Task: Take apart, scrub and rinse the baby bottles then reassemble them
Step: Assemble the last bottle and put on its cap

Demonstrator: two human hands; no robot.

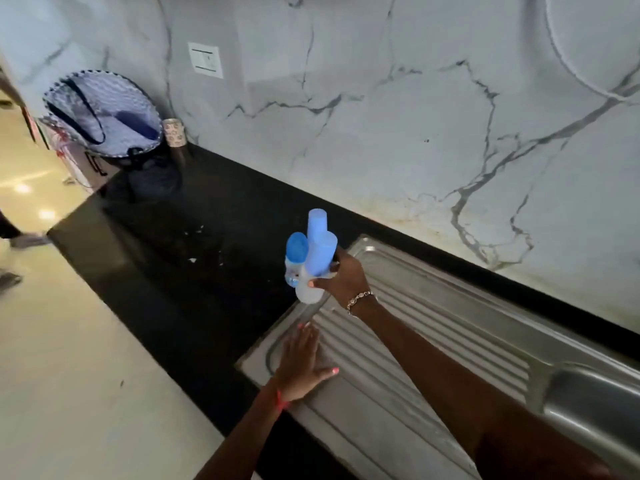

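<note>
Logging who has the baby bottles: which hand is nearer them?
Right. The right hand grips the baby bottles above the drainboard; the left hand lies flat on it, below them and apart.

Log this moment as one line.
right hand: grips capped baby bottles | left hand: flat on drainboard | stage: bottles not yet taken apart

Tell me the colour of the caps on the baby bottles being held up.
Blue: the tall plastic caps on the translucent baby bottles, head view.
</note>
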